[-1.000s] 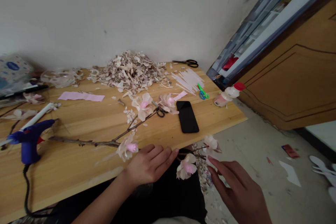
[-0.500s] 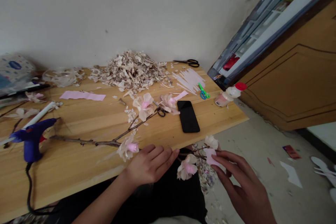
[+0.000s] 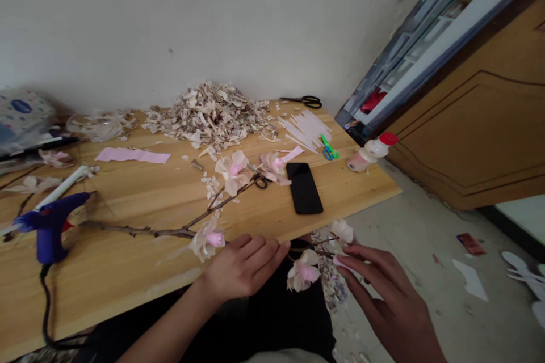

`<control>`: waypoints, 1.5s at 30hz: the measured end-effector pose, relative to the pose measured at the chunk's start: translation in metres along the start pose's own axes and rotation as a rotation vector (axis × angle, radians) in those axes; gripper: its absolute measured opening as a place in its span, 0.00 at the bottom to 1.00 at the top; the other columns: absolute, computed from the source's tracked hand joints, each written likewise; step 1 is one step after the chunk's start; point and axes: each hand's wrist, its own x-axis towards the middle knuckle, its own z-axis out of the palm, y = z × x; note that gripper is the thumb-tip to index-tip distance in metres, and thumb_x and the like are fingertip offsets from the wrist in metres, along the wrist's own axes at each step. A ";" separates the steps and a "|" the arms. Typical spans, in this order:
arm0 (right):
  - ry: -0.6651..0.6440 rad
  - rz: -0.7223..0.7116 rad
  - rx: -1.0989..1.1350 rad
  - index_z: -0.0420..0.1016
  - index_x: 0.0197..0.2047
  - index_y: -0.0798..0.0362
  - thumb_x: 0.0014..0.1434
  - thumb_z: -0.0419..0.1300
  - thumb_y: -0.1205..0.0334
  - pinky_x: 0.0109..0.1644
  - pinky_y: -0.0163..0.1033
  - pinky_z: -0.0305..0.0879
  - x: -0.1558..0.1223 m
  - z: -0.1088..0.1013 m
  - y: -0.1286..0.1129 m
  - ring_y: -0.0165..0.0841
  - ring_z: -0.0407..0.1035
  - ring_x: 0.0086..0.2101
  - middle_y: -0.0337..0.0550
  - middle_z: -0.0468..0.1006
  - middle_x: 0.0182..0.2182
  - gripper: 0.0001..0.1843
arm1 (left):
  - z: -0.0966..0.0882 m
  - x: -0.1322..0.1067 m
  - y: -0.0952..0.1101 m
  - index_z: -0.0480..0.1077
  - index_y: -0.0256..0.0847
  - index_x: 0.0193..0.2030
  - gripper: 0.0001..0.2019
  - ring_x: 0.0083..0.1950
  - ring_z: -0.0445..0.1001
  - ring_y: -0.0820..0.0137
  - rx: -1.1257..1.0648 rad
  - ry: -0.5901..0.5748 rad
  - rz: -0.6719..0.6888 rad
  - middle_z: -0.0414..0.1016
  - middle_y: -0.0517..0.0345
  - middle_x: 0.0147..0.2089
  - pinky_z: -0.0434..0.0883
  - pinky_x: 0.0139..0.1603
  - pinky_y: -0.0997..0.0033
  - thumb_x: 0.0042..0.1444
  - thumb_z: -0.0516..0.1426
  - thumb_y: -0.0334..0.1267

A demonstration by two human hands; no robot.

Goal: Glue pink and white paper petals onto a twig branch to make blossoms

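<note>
My left hand [image 3: 255, 264] is closed around a brown twig at the table's front edge, the thumb toward the flowers. That branch [image 3: 170, 232] stretches back over the table and bears pale flowers with pink centres, among them one flower [image 3: 208, 238] left of my hand. Beyond the table edge, a pale flower [image 3: 303, 270] hangs near my left fingertips. At a twig tip below a whitish blossom [image 3: 342, 231], my right hand [image 3: 383, 289] pinches a small piece of pink paper [image 3: 342, 261]. Most of the paper is hidden by the fingers.
A blue glue gun [image 3: 53, 227] with a black cord lies at left. A phone [image 3: 304, 188], green-blue scissors [image 3: 328, 147], pink paper strips [image 3: 304, 130] and a red-capped bottle [image 3: 370, 153] are at right. A heap of dried petals [image 3: 213, 113] sits by the wall.
The pink paper at the twig tip shows less now, folded in between my right fingers. My left hand keeps its place on the branch.
</note>
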 end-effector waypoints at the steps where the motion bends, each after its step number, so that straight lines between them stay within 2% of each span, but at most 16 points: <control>1: -0.004 -0.008 0.006 0.75 0.52 0.44 0.65 0.60 0.67 0.50 0.45 0.72 0.001 0.000 -0.001 0.39 0.72 0.47 0.45 0.75 0.46 0.13 | 0.000 0.000 0.000 0.68 0.28 0.59 0.16 0.40 0.75 0.70 -0.003 -0.003 0.002 0.79 0.50 0.45 0.72 0.36 0.69 0.66 0.51 0.27; 4: -0.022 0.011 0.019 0.75 0.52 0.45 0.65 0.60 0.65 0.49 0.44 0.73 0.002 0.000 -0.003 0.39 0.73 0.45 0.44 0.79 0.44 0.13 | 0.000 0.001 0.001 0.69 0.28 0.58 0.16 0.40 0.75 0.71 -0.008 0.002 -0.002 0.80 0.50 0.44 0.72 0.34 0.70 0.66 0.51 0.27; 9: -0.033 0.126 0.024 0.75 0.47 0.45 0.65 0.60 0.59 0.41 0.40 0.75 0.000 0.003 -0.008 0.37 0.75 0.37 0.42 0.81 0.40 0.08 | -0.001 0.001 0.001 0.69 0.29 0.58 0.15 0.40 0.76 0.70 -0.015 0.005 -0.002 0.80 0.51 0.44 0.72 0.34 0.69 0.66 0.52 0.27; 15: -0.060 0.382 0.056 0.76 0.45 0.43 0.66 0.58 0.51 0.31 0.34 0.72 -0.001 0.005 -0.018 0.34 0.73 0.33 0.42 0.79 0.39 0.09 | -0.001 0.002 0.001 0.70 0.28 0.58 0.15 0.39 0.76 0.70 -0.030 -0.003 0.001 0.81 0.51 0.44 0.70 0.33 0.69 0.65 0.53 0.26; 22: -0.012 0.558 0.144 0.77 0.43 0.45 0.63 0.61 0.48 0.34 0.30 0.72 -0.001 0.009 -0.030 0.31 0.73 0.31 0.40 0.80 0.36 0.12 | 0.001 0.002 0.002 0.69 0.28 0.58 0.16 0.39 0.76 0.70 -0.022 -0.004 0.003 0.80 0.51 0.44 0.71 0.32 0.68 0.64 0.54 0.27; 25: -0.017 0.670 0.209 0.78 0.43 0.47 0.61 0.62 0.44 0.34 0.30 0.72 -0.002 0.009 -0.028 0.32 0.75 0.31 0.41 0.81 0.35 0.16 | 0.001 0.002 0.002 0.69 0.29 0.58 0.15 0.39 0.76 0.70 -0.017 -0.003 0.004 0.80 0.51 0.44 0.71 0.32 0.69 0.66 0.52 0.27; 27: -0.040 0.723 0.263 0.77 0.45 0.47 0.63 0.59 0.44 0.36 0.30 0.73 -0.004 0.007 -0.024 0.32 0.76 0.34 0.41 0.82 0.37 0.18 | 0.000 0.002 0.001 0.70 0.29 0.57 0.15 0.39 0.76 0.70 -0.023 0.006 -0.001 0.81 0.51 0.44 0.71 0.33 0.69 0.66 0.52 0.27; 30: -0.063 0.696 0.246 0.76 0.48 0.45 0.67 0.53 0.45 0.37 0.28 0.72 -0.009 0.003 -0.015 0.30 0.77 0.34 0.39 0.83 0.37 0.17 | 0.000 0.001 0.000 0.70 0.28 0.58 0.15 0.39 0.76 0.70 -0.031 0.013 -0.008 0.81 0.52 0.44 0.71 0.33 0.68 0.65 0.53 0.26; 33: -0.053 0.602 0.113 0.74 0.53 0.43 0.69 0.50 0.50 0.41 0.29 0.73 -0.014 0.005 -0.008 0.31 0.78 0.38 0.38 0.83 0.41 0.16 | 0.000 0.000 0.000 0.70 0.28 0.58 0.16 0.38 0.76 0.69 -0.037 0.016 -0.011 0.81 0.53 0.45 0.70 0.32 0.67 0.64 0.54 0.26; 37: -0.043 0.309 -0.010 0.70 0.57 0.43 0.67 0.52 0.59 0.53 0.36 0.72 -0.017 0.015 0.001 0.35 0.76 0.49 0.41 0.80 0.50 0.16 | 0.001 -0.002 0.000 0.69 0.28 0.58 0.16 0.39 0.76 0.69 -0.045 0.011 -0.013 0.81 0.52 0.45 0.70 0.31 0.67 0.64 0.55 0.26; 39: -0.051 0.214 -0.019 0.70 0.56 0.44 0.66 0.53 0.61 0.56 0.39 0.71 -0.018 0.019 0.004 0.37 0.74 0.51 0.42 0.79 0.51 0.17 | 0.002 -0.002 0.000 0.69 0.27 0.58 0.16 0.38 0.76 0.69 -0.047 0.008 -0.015 0.81 0.52 0.45 0.70 0.31 0.67 0.64 0.54 0.26; 41: -0.045 0.203 0.003 0.71 0.54 0.44 0.65 0.54 0.61 0.56 0.40 0.71 -0.017 0.021 0.005 0.37 0.75 0.50 0.42 0.79 0.49 0.15 | 0.002 -0.001 0.000 0.69 0.27 0.58 0.16 0.39 0.76 0.69 -0.046 0.011 -0.014 0.81 0.52 0.45 0.71 0.31 0.67 0.65 0.54 0.26; 45: 0.004 0.290 0.092 0.73 0.50 0.44 0.65 0.57 0.59 0.51 0.38 0.74 -0.013 0.019 0.000 0.36 0.77 0.45 0.42 0.79 0.45 0.11 | 0.002 -0.001 0.001 0.70 0.28 0.58 0.16 0.39 0.77 0.69 -0.047 0.019 -0.014 0.81 0.53 0.45 0.71 0.31 0.67 0.65 0.54 0.26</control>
